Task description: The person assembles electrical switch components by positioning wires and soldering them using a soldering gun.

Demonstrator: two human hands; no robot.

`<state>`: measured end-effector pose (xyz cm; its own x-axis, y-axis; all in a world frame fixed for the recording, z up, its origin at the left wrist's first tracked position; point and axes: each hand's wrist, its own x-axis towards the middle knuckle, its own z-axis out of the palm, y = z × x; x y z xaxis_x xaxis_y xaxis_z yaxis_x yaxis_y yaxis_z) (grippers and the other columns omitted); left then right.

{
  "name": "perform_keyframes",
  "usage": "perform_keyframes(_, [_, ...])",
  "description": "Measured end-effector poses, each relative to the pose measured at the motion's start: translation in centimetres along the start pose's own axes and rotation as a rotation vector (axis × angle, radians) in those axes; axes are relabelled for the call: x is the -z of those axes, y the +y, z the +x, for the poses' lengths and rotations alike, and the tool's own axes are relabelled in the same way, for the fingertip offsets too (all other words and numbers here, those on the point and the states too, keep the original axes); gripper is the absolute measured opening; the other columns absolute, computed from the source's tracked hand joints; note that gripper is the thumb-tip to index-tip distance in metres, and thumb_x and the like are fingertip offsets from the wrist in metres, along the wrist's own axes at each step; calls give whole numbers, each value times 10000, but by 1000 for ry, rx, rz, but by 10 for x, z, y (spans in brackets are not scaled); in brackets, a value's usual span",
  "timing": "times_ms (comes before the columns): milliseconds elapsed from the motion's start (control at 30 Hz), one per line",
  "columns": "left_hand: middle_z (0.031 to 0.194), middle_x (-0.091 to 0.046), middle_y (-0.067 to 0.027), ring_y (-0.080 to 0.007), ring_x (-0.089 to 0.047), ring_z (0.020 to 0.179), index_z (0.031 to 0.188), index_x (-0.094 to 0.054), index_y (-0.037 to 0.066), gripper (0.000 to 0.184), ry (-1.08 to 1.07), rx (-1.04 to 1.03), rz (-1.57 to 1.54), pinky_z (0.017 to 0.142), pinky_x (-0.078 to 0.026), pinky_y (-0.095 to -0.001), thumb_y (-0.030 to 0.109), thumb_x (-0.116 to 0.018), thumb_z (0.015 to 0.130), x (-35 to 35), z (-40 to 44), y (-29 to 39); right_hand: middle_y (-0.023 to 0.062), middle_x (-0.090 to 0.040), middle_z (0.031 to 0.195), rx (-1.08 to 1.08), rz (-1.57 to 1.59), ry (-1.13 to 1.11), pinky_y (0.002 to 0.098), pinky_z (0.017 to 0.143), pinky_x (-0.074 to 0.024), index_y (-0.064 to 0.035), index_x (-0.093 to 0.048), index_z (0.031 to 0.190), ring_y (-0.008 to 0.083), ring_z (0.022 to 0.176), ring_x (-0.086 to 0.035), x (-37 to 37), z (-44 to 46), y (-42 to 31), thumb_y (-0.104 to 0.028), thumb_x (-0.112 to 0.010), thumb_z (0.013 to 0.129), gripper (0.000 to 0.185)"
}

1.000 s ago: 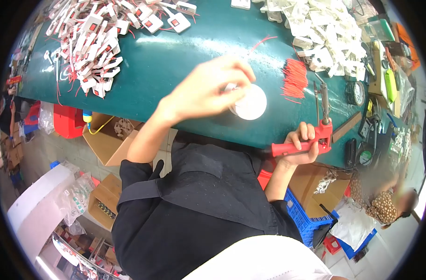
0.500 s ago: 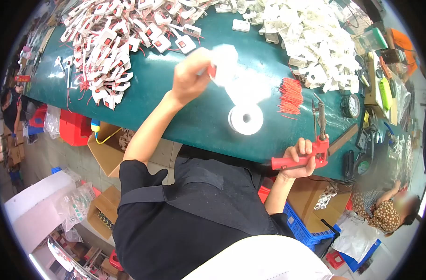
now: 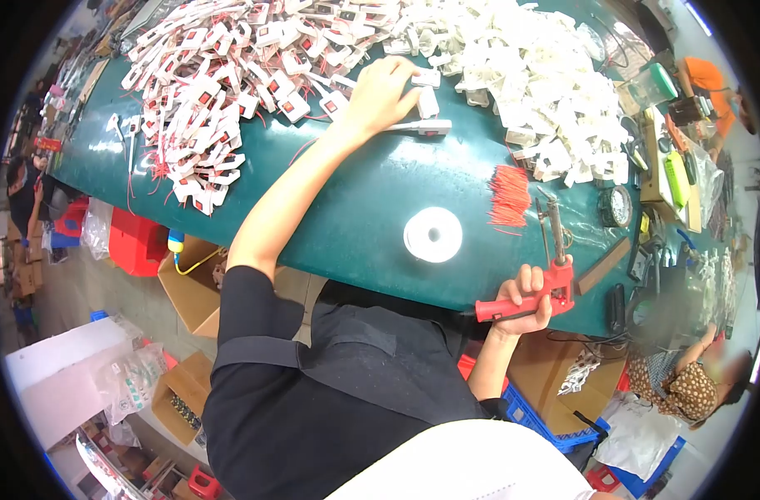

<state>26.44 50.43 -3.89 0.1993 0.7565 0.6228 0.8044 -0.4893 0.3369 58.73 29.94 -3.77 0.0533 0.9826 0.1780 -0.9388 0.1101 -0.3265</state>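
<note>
Red soldering gun (image 3: pixel 560 285) right of white spool (image 3: pixel 448 239), right hand (image 3: pixel 523 302) clamped round handle; left hand (image 3: pixel 384 93) beyond spool, at white plastic casing (image 3: pixel 428 77), grip unclear.

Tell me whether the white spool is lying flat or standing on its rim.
Lying flat: the white spool rests on the green table, its round face and centre hole showing from above.

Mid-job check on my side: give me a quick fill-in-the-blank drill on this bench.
The hand gripping the soldering gun is the person's ____ one.
The heaped short wires are coloured ____.
The white spool lies to the ____ (left or right) of those wires.

Missing words: right; red; left.
</note>
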Motion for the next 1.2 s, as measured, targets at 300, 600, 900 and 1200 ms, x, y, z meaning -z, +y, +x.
perform_keyframes(300, [1040, -610, -174, -293, -582, 1019, 1098, -550, 33, 572, -381, 502, 158, 865, -456, -375, 335, -678, 629, -32, 54, 0, 43, -434, 850, -21, -65, -23, 220, 570, -464, -180, -216, 1434, 131, 750, -399, 0, 0, -1, -96, -584, 820, 721])
perform_keyframes(600, [1022, -542, -137, -253, -543, 988, 1057, -600, 63, 326, 187, 211, -99, 854, -462, -344, 146, -689, 755, -27, 23, -5, 75, -463, 864, -39, -86, -35, 229, 579, -467, -180, -198, 1431, 144, 760, -427, 1, 0, -1, -88, -580, 819, 727])
perform_keyframes(900, [1016, -557, -93, -225, -570, 914, 1032, -644, 77, 385, 38, -189, -483, 772, -496, -301, -85, -658, 684, 71, -58, 136, 72, -456, 840, -32, -136, -8, 225, 573, -467, -163, -207, 1431, 149, 754, -422, 0, 1, 0, -96, -586, 803, 737])
perform_keyframes(1200, [992, -590, -103, -232, -612, 888, 983, -645, 23, 354, -221, -234, -594, 810, -531, -337, -136, -657, 666, 77, -81, 135, 99, -483, 837, -19, -231, -47, 240, 543, -469, -126, -200, 1434, 174, 750, -452, 2, 1, 1, -120, -588, 796, 746])
